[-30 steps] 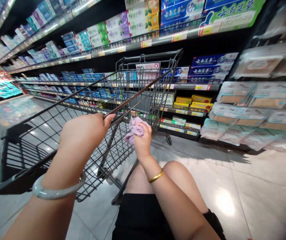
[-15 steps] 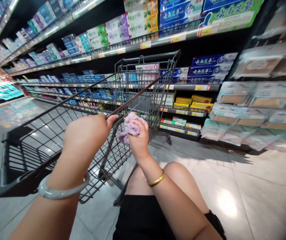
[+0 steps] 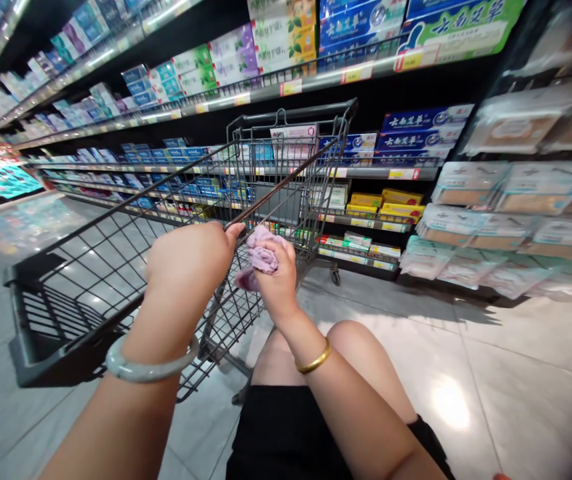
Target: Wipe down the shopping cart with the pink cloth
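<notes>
A dark wire shopping cart stands in front of me, its long side rail running diagonally away. My left hand, with a pale bangle at the wrist, is closed over that top rail; its thumb shows and the other fingers are hidden behind the hand. Just right of it, my right hand grips a crumpled light purple cloth, close against the wire side of the cart. A gold bangle sits on the right wrist. Part of the cloth hangs below the fingers.
Shelves of boxed toothpaste line the far side behind the cart. Plastic-wrapped packs hang at the right. A cart wheel rests on the shiny tiled floor. My bent knees are below my hands.
My left hand has shifted right and slightly up, nearer the right hand. The front end of the cart has swung a little to the right. The cloth has stayed in my right hand.
</notes>
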Demonstrator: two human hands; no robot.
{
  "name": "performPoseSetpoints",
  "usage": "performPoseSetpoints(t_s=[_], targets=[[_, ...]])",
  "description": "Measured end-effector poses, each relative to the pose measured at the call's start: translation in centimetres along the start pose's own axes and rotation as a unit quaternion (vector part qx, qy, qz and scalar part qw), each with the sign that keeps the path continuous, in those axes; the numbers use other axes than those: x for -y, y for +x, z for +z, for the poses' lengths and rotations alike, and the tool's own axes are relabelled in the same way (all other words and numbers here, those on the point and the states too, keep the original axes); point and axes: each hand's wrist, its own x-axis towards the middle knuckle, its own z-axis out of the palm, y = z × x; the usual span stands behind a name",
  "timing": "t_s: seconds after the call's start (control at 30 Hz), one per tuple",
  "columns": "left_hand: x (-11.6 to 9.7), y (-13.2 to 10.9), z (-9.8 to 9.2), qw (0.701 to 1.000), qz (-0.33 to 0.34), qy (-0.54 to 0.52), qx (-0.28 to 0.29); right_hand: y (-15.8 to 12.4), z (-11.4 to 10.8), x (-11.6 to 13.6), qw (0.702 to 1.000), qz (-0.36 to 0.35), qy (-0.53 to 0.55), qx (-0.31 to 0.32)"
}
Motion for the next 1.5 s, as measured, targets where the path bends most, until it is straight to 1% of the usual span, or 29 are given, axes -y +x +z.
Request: performPoseSetpoints(t_s=[0.03, 0.07, 0.13, 0.2, 0.23, 0.27, 0.33, 0.4, 0.47, 0.5, 0.6, 0.67, 0.73, 0.83, 0.87, 0.9, 0.93, 0.97, 1.03, 1.07, 1.1, 1.13, 1.17, 1.27, 1.3, 1.37, 1.4, 1.43, 1.5], targets=[[-0.2, 0.0, -0.1, 1.0, -0.002, -0.002, -0.002, -0.1, -0.1, -0.4, 1.0, 0.006, -0.005, 0.0], [-0.4, 0.0, -0.2, 1.0, -0.005, -0.002, -0.001, -0.1, -0.3, -1.1, 1.0, 0.025, -0.012, -0.013], [-0.8, 0.0, -0.5, 1.0, -0.01, 0.0, 0.005, -0.2, -0.6, -2.9, 0.994, 0.086, -0.026, -0.058], [-1.1, 0.0, -0.7, 1.0, -0.011, -0.003, 0.012, -0.1, -0.8, -3.8, 0.987, 0.129, -0.034, -0.093], [-1.2, 0.0, -0.7, 1.0, -0.01, -0.006, 0.013, 0.0, -0.8, -3.5, 0.986, 0.131, -0.033, -0.099], [-1.2, 0.0, -0.7, 1.0, -0.008, -0.008, 0.011, 0.1, -0.7, -2.9, 0.988, 0.118, -0.027, -0.095], [-1.3, 0.0, -0.6, 1.0, -0.003, -0.007, -0.005, 0.4, -0.5, -0.8, 0.996, 0.064, -0.01, -0.065], [-1.5, 0.0, -0.4, 1.0, 0.001, -0.002, -0.019, 0.5, -0.3, 0.9, 1.0, 0.009, 0.0, -0.021], [-1.7, 0.0, -0.4, 1.0, -0.001, 0.002, -0.018, 0.5, -0.4, 0.9, 1.0, -0.006, -0.004, -0.002], [-1.8, -0.1, -0.5, 1.0, -0.004, 0.002, -0.012, 0.4, -0.5, 0.3, 1.0, 0.009, -0.009, -0.009], [-2.2, -0.1, -0.9, 1.0, -0.012, 0.0, 0.005, 0.2, -1.0, -2.3, 0.992, 0.099, -0.03, -0.068], [-2.4, -0.1, -1.1, 1.0, -0.012, -0.004, 0.006, 0.2, -1.1, -2.8, 0.987, 0.128, -0.036, -0.09], [-2.4, -0.1, -1.1, 1.0, -0.013, -0.008, 0.003, 0.3, -1.0, -1.6, 0.992, 0.098, -0.024, -0.075], [-2.3, 0.0, -1.0, 1.0, -0.012, -0.017, -0.002, 0.4, -0.7, 0.9, 1.0, 0.0, -0.002, -0.009], [-2.3, 0.1, -0.9, 1.0, -0.012, -0.022, -0.003, 0.3, -0.7, 1.1, 1.0, -0.023, 0.0, 0.011], [-2.3, 0.1, -0.8, 1.0, -0.01, -0.027, -0.005, 0.2, -0.7, 0.9, 0.999, -0.032, -0.003, 0.021], [-2.2, 0.2, -0.7, 0.999, -0.01, -0.03, -0.007, 0.1, -0.8, 0.3, 1.0, -0.021, -0.009, 0.017], [-2.2, 0.2, -0.7, 0.999, -0.011, -0.029, -0.007, -0.1, -0.9, -0.6, 1.0, 0.009, -0.016, 0.0], [-2.2, 0.3, -0.6, 1.0, -0.018, -0.021, -0.007, -0.4, -1.1, -2.6, 0.994, 0.096, -0.033, -0.048], [-2.3, 0.3, -0.6, 1.0, -0.02, -0.017, -0.007, -0.4, -1.3, -3.3, 0.988, 0.134, -0.037, -0.069], [-2.3, 0.3, -0.6, 1.0, -0.021, -0.015, -0.007, -0.5, -1.3, -3.5, 0.984, 0.156, -0.036, -0.081], [-2.3, 0.3, -0.6, 1.0, -0.021, -0.014, -0.009, -0.4, -1.4, -3.2, 0.984, 0.158, -0.03, -0.082], [-2.3, 0.3, -0.6, 1.0, -0.02, -0.016, -0.011, -0.3, -1.4, -2.5, 0.987, 0.14, -0.021, -0.075], [-2.4, 0.3, -0.6, 0.999, -0.021, -0.023, -0.01, -0.2, -1.1, 0.6, 0.999, 0.04, 0.006, -0.024], [-2.4, 0.4, -0.6, 0.999, -0.024, -0.026, -0.006, -0.3, -1.0, 1.2, 1.0, 0.011, 0.01, -0.005], [-2.4, 0.4, -0.7, 0.999, -0.031, -0.029, 0.001, -0.5, -0.9, 1.2, 1.0, -0.012, 0.01, 0.016], [-2.4, 0.4, -0.7, 0.999, -0.032, -0.028, 0.002, -0.8, -0.8, 0.6, 1.0, -0.002, 0.005, 0.013], [-2.4, 0.4, -0.6, 0.999, -0.03, -0.025, 0.0, -1.0, -0.8, -0.3, 1.0, 0.023, -0.002, 0.0], [-2.3, 0.4, -0.5, 1.0, -0.02, -0.018, -0.01, -1.3, -0.8, -2.0, 0.995, 0.094, -0.018, -0.042]])
